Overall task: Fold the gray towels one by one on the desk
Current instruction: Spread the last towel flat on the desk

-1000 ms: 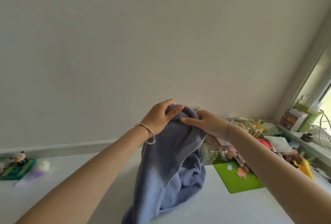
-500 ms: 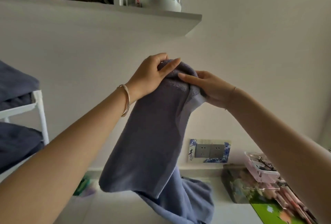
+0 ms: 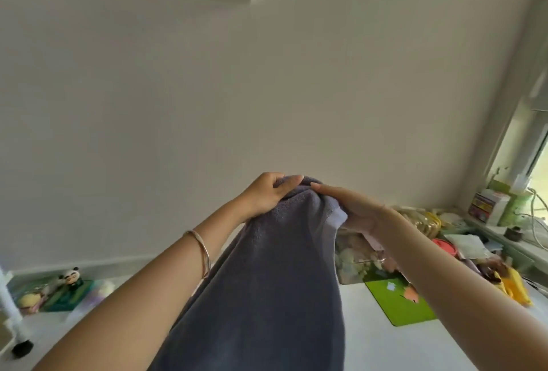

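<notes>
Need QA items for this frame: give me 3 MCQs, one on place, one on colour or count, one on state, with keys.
1. Where is the green mat?
A. Desk, right of the towel
B. On the wall
C. Under the panda figurine

2. How many bracelets show on the left wrist?
A. None
B. One
C. Three

3. State of the gray towel?
A. Folded flat on the desk
B. Held up, hanging
C. Rolled up

Answers:
A, it lies on the white desk to the right.
B, one bracelet.
B, left hand and right hand pinch its top.
</notes>
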Motion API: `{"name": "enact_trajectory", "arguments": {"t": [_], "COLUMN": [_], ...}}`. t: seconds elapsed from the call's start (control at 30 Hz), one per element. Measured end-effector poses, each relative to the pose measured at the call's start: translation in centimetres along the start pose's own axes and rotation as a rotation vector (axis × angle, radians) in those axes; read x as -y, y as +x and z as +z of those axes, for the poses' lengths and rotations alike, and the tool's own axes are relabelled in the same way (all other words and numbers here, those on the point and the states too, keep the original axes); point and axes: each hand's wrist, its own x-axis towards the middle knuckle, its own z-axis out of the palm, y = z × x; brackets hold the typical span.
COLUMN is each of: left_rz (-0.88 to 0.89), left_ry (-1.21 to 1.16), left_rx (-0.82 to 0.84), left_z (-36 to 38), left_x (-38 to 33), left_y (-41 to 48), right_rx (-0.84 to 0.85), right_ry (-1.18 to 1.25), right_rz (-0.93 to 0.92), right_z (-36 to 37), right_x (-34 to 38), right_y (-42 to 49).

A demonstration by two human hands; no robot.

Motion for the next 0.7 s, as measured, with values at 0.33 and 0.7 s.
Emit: {"name": "enact_trajectory", "arguments": {"t": [0.33, 0.7], "left_rz": [-0.200, -0.219], "left_ry": [-0.016, 0.352], "left_rx": [0.465, -0.107], "left_z": [20.9, 33.1], "left_x": [7.6, 16.9], "left_y": [4.5, 8.8], "right_rx": [-0.095, -0.724], "right_ry": [0.108, 0.427], "right_rz": [0.374, 0.338], "right_z": [-16.3, -26.8], "right_x": [-14.7, -29.7], "right_y": [-6.3, -3.5]}}
